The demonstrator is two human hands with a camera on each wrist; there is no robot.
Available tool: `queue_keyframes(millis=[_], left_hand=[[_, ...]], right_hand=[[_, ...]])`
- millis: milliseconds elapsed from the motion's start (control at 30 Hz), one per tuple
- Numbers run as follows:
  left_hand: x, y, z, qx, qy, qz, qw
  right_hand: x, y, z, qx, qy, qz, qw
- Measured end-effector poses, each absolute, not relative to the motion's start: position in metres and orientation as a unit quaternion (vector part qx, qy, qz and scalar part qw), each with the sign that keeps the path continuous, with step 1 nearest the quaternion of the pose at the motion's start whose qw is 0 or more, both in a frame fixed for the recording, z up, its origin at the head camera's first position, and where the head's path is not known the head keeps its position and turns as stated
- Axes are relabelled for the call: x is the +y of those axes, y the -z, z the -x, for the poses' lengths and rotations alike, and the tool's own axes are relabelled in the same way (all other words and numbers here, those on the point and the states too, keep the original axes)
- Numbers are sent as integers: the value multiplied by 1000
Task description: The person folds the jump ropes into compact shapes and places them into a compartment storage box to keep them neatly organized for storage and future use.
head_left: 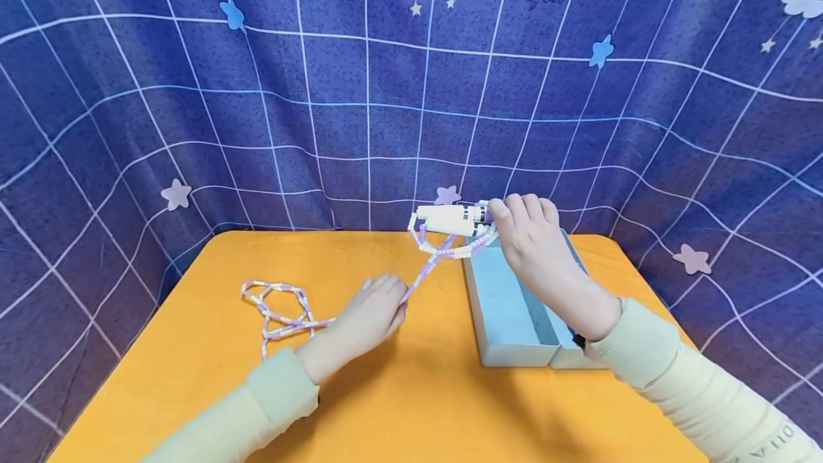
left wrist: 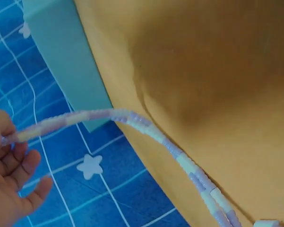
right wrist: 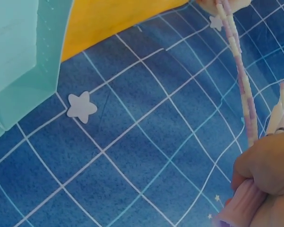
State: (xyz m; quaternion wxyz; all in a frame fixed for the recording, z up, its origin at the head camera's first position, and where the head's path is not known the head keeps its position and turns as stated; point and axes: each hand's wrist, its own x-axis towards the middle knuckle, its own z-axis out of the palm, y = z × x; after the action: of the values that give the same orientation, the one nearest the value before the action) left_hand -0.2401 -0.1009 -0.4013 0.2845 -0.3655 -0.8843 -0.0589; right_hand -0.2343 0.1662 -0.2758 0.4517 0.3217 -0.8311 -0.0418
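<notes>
A beaded jump rope (head_left: 421,277) in white and lilac stretches between the two hands. My right hand (head_left: 536,238) grips its pair of white handles (head_left: 450,220) above the box; a lilac handle end (right wrist: 241,205) pokes out of the fist in the right wrist view. Part of the rope loops just below the handles. Lower and to the left, my left hand (head_left: 369,306) holds the rope between curled fingers, and its fingers (left wrist: 30,161) show on the strand in the left wrist view. Past this hand, the tail of the rope lies in loose loops on the table.
An open light-blue box (head_left: 501,299) with a divider stands on the orange table (head_left: 411,406), under my right forearm. Something dark, partly hidden by the sleeve, is in its right compartment. A blue gridded curtain (head_left: 386,127) with stars surrounds the table's back and sides.
</notes>
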Motion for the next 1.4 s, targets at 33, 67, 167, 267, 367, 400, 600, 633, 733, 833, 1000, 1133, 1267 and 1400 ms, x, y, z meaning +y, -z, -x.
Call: queue_keyframes(millis=[33, 67, 167, 267, 367, 400, 600, 633, 733, 833, 1000, 1133, 1267, 1400], left_hand=[[-101, 403, 237, -885, 41, 364, 288], [-100, 404, 234, -884, 26, 364, 292], [-100, 407, 225, -879, -12, 365, 306], [-99, 407, 217, -873, -36, 367, 318], [-97, 405, 209, -867, -67, 369, 327], [-95, 404, 206, -865, -76, 371, 330], [-83, 387, 187, -836, -116, 394, 363], [-81, 384, 185, -830, -120, 399, 371], [-78, 371, 179, -809, -131, 416, 395], [-78, 350, 172, -786, -133, 432, 422], [-77, 306, 162, -748, -136, 445, 474], [-78, 272, 158, -733, -154, 439, 497], [-82, 244, 165, -727, -180, 421, 511], [-83, 224, 179, -728, -187, 407, 519]], right_hand=[[166, 275, 234, -833, 40, -316, 453], [166, 275, 235, -834, 37, -310, 455], [166, 275, 236, -832, 37, -297, 467], [166, 276, 237, -828, 37, -287, 480], [166, 279, 239, -824, 39, -274, 494], [166, 280, 239, -823, 39, -270, 498], [165, 285, 244, -825, 48, -242, 508], [166, 285, 245, -826, 50, -239, 507], [168, 288, 248, -828, 61, -234, 507], [171, 292, 252, -830, 79, -232, 501], [176, 303, 256, -826, 102, -237, 501], [177, 309, 257, -827, 103, -258, 489], [176, 314, 257, -825, 101, -281, 480], [173, 320, 256, -809, 104, -311, 488]])
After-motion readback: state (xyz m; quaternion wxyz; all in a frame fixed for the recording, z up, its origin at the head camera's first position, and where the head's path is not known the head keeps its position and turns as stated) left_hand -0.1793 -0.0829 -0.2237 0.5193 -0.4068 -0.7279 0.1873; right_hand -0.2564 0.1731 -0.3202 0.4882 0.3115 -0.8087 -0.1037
